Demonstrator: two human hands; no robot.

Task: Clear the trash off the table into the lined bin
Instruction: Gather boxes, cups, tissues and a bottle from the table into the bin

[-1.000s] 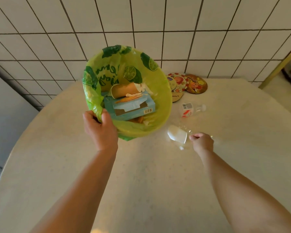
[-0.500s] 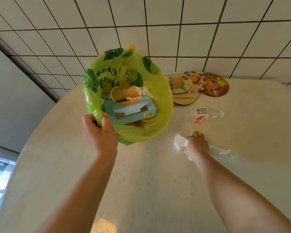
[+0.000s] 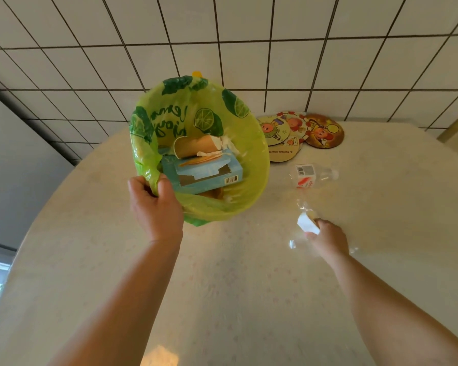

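Left hand [image 3: 156,207] grips lime-print bin [image 3: 251,186] — right hand [image 3: 328,240] pinches clear wrapper [image 3: 307,223].

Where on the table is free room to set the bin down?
Bare tabletop lies between the two forearms, and left of the left hand. It is crowded beyond the right hand: clear wrapper, plastic bottle, round coasters.

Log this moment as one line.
left hand grips lined bin rim | right hand pinches clear wrapper | bottle on table
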